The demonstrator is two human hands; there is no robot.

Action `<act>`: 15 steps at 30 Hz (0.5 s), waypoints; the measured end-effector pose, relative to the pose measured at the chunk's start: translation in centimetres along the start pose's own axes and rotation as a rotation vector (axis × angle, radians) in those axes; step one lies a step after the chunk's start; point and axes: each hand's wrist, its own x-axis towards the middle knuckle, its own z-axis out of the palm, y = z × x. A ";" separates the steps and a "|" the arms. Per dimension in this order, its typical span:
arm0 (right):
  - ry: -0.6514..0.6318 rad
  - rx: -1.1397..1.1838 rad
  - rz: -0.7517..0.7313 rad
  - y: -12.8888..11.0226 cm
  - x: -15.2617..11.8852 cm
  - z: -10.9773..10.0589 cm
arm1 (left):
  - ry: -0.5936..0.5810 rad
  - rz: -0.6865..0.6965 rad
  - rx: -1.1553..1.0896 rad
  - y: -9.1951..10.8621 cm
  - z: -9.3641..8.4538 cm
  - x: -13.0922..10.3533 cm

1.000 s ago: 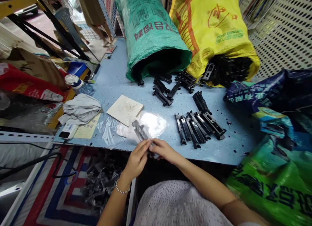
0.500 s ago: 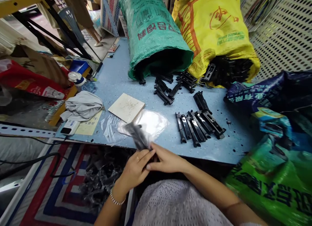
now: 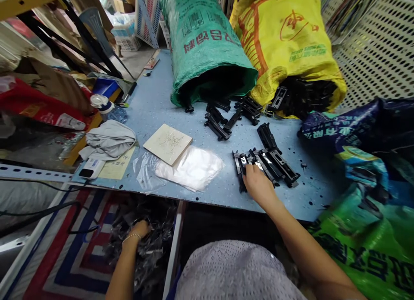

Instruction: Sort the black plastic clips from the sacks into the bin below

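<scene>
My right hand (image 3: 258,182) is over a row of long, narrow black plastic parts (image 3: 269,165) on the blue tabletop. Its fingers are curled down around a black part near the row's left end and partly hide it. Below the table edge, my left hand (image 3: 141,229) reaches into a heap of black parts in clear plastic bags (image 3: 152,252). Its fingertips are hidden from view there. Between the hands, on the table, lie a stack of clear plastic bags (image 3: 194,168) and a square cream tile (image 3: 168,143) with small bits on it.
A green woven sack (image 3: 207,41) and a yellow sack (image 3: 287,37) full of black parts stand at the back. Loose black parts (image 3: 218,123) lie before them. At left are a grey cloth (image 3: 110,140) and a bottle (image 3: 108,108). Green bags (image 3: 365,239) crowd the right.
My hands have separated from the bagged part they held together. The left has gone down into the heap at lower left; the right has moved across to the row of black parts.
</scene>
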 end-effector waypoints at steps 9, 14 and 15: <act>-0.091 0.191 0.078 1.3 -0.2 1.0 | 0.695 0.690 -0.500 20.2 -5.4 -0.4; -0.187 1.181 0.007 1.5 1.0 1.6 | 0.552 0.645 -0.721 20.9 -6.2 4.0; -0.244 1.422 -0.009 0.5 1.5 1.5 | 0.455 0.624 -0.823 20.3 -6.4 4.6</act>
